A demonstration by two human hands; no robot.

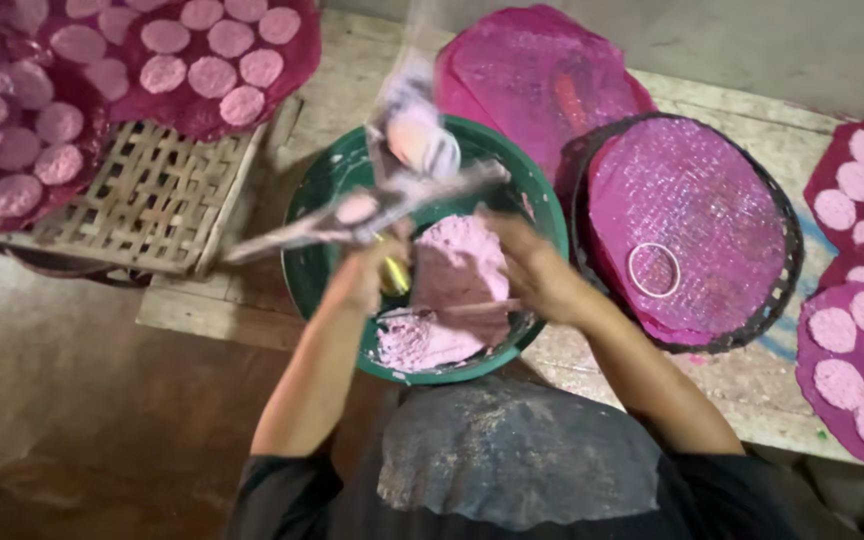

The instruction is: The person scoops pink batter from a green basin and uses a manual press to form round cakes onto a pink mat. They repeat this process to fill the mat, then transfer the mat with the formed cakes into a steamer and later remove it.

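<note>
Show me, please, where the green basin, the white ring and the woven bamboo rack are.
green basin (pixel 310 245): head view, bare left rim.
white ring (pixel 654 270): head view, its left edge, on the pink round tray.
woven bamboo rack (pixel 157 205): head view, bare lattice middle.

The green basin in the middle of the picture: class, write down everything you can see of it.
The green basin is round, plastic-looking and upright on a pale wooden platform, between a woven bamboo rack and a dark-rimmed round tray. Its inner wall is smeared white. It holds a mound of pink dough. The person's left hand and right hand reach in above it, holding blurred stick-like tools; whether they touch the basin cannot be told.
</note>
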